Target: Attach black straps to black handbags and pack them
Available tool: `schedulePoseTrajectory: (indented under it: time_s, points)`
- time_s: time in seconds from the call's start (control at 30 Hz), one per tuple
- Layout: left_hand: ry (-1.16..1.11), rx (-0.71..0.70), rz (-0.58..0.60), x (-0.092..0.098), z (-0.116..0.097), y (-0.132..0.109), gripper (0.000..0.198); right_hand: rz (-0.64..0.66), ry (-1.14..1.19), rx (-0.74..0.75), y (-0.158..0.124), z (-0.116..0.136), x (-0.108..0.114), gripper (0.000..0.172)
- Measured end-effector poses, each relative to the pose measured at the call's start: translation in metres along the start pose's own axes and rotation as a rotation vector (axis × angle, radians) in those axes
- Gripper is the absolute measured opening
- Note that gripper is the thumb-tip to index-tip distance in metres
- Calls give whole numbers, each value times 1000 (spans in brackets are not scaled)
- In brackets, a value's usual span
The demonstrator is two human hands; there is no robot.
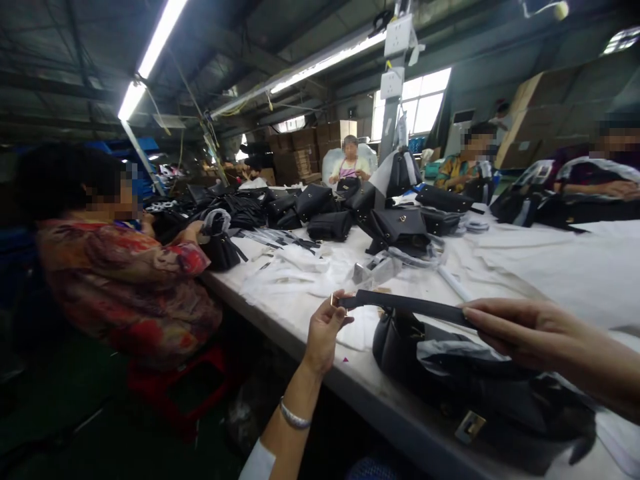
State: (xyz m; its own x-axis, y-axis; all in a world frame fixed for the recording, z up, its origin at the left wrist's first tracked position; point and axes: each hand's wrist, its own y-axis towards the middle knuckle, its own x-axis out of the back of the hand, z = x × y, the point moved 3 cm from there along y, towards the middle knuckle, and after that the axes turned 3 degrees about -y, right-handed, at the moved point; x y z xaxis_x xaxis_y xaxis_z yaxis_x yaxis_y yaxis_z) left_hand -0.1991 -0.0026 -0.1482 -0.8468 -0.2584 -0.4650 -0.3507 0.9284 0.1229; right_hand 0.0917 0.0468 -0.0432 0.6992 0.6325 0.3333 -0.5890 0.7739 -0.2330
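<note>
A black strap (415, 305) is stretched between my two hands above a black handbag (480, 393). My left hand (326, 328) pinches the strap's left end at a gold-coloured buckle (335, 304). Toward the strap's other end, my right hand (525, 330) grips it between thumb and fingers. The handbag lies on the table right under the strap, with a gold-coloured clasp (470, 427) on its front and clear plastic wrap (450, 353) on its upper part. Its far right side is partly hidden by my right forearm.
Several black bags (400, 227) are piled across the white-covered table (545, 260), with plastic scraps (375, 270) before them. A co-worker in a flowered top (125, 287) sits at the left on a red stool (180, 387). Other people work across the table. A post (393, 113) with sockets rises behind.
</note>
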Motion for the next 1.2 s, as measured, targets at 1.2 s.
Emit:
schedulePoseTrajectory:
  time_s: [1.2]
  points:
    - [550,-269,500,-149,-44,-1,30,-505,142,743,29,95,-5,23]
